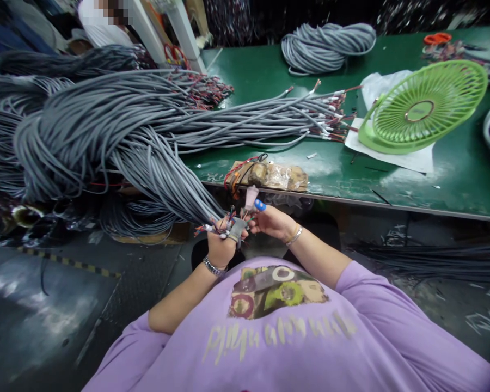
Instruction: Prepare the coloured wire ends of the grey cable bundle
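Note:
My left hand [221, 242] is closed around the stripped ends of a thick bundle of grey cables [163, 174] that runs up and left from it. A watch sits on that wrist. My right hand [271, 220] is close beside it, fingers pinched on small coloured wire ends [245, 213] sticking out of the bundle; one fingertip wears blue tape and another a pale wrap. Both hands hover just in front of the green table's edge [351, 198].
A huge heap of grey cables [85, 120] covers the left side. A green fan [427, 106] lies on white paper at right. Another cable coil [326, 46] sits far back. A taped brown block [275, 175] rests at the table edge. A person [102, 24] sits far left.

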Tool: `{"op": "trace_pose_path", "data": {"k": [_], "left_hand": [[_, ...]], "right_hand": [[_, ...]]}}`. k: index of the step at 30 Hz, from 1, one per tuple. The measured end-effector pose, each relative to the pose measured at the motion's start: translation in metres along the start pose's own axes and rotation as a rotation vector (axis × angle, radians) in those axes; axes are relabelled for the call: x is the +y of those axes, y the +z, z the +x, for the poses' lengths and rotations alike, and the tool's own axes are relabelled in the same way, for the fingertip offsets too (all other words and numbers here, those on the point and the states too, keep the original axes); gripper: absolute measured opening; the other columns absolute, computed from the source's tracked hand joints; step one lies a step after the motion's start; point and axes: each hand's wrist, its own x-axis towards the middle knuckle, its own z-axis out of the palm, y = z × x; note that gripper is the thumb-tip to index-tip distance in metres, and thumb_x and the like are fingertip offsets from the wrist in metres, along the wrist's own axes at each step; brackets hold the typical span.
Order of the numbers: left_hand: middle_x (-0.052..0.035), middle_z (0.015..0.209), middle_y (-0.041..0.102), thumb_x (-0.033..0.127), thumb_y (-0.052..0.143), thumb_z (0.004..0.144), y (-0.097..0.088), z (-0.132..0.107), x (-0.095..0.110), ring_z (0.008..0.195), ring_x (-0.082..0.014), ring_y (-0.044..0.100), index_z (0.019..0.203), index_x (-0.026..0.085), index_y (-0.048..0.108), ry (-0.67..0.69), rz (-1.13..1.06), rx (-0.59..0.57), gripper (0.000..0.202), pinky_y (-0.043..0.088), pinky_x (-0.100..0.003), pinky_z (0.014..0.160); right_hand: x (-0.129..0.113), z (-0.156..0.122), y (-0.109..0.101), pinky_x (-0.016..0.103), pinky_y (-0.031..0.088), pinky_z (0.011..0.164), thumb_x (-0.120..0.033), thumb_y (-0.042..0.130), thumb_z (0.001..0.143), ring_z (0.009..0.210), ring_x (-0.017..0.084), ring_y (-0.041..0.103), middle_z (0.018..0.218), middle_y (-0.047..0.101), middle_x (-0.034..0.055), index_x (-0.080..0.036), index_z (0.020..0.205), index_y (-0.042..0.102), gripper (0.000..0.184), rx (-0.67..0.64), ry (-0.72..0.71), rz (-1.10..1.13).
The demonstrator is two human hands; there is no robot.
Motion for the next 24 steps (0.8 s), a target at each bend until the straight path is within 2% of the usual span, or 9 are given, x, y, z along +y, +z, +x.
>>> {"op": "trace_pose_path", "data": {"k": [2,5,8,13,17,21,24], "left_hand": [[-0.0021,0.059,0.069,0.035,0.068,0.081,-0.004,0.000,0.003,0.050,-0.0126,0.063,0.067,0.017,0.069,0.009,0.043,-0.064,0.023,0.051,-0.023,0.051],[-0.0027,0.059,0.070,0.030,0.067,0.082,-0.007,0.002,0.007,0.052,-0.0121,0.063,0.064,0.017,0.069,0.056,0.123,-0.158,0.022,0.050,-0.022,0.053],[-0.0032,0.061,0.071,0.025,0.067,0.080,-0.009,0.007,0.008,0.055,-0.0128,0.065,0.064,0.017,0.071,0.101,0.195,-0.257,0.018,0.051,-0.023,0.057],[-0.0027,0.059,0.070,0.022,0.067,0.075,-0.011,0.012,0.007,0.051,-0.0141,0.063,0.063,0.017,0.071,0.050,0.221,-0.388,0.013,0.050,-0.023,0.050],[-0.0034,0.055,0.069,0.024,0.070,0.074,-0.013,0.010,0.005,0.047,-0.0143,0.062,0.061,0.017,0.070,-0.014,0.142,-0.311,0.015,0.049,-0.023,0.045],[-0.0043,0.060,0.072,0.030,0.072,0.075,-0.012,0.007,0.003,0.051,-0.0162,0.066,0.072,0.016,0.073,-0.101,0.012,-0.174,0.014,0.053,-0.024,0.048],[-0.0048,0.061,0.072,0.033,0.073,0.076,-0.011,0.008,0.005,0.052,-0.0162,0.067,0.068,0.016,0.072,-0.085,-0.006,-0.193,0.018,0.054,-0.024,0.050]], "right_hand": [[-0.001,-0.004,-0.001,0.022,0.048,0.056,-0.051,0.085,0.060,0.057,0.009,0.052,0.066,0.060,-0.0006,-0.014,0.078,0.064,0.046,-0.005,-0.012,-0.092],[-0.003,-0.008,0.002,0.020,0.043,0.054,-0.042,0.089,0.054,0.052,0.007,0.047,0.057,0.054,-0.0046,-0.015,0.070,0.061,0.042,0.069,-0.108,-0.199],[-0.002,-0.011,0.008,0.020,0.039,0.055,-0.040,0.086,0.056,0.053,0.006,0.047,0.058,0.057,-0.0039,-0.014,0.066,0.062,0.037,0.106,-0.223,-0.308],[0.003,-0.016,0.017,0.026,0.045,0.065,-0.039,0.083,0.061,0.063,0.012,0.055,0.066,0.065,-0.0002,-0.015,0.067,0.067,0.030,0.100,-0.379,-0.467],[0.005,-0.021,0.013,0.025,0.045,0.064,-0.045,0.080,0.065,0.062,0.011,0.053,0.067,0.065,-0.0005,-0.016,0.073,0.069,0.033,0.119,-0.369,-0.459],[0.012,-0.023,0.008,0.024,0.045,0.060,-0.044,0.085,0.058,0.062,0.010,0.054,0.073,0.065,-0.0004,-0.016,0.082,0.067,0.041,0.145,-0.301,-0.341],[0.018,-0.021,0.011,0.022,0.043,0.058,-0.043,0.085,0.058,0.061,0.009,0.053,0.070,0.064,-0.0013,-0.016,0.078,0.065,0.039,0.194,-0.367,-0.304]]}}
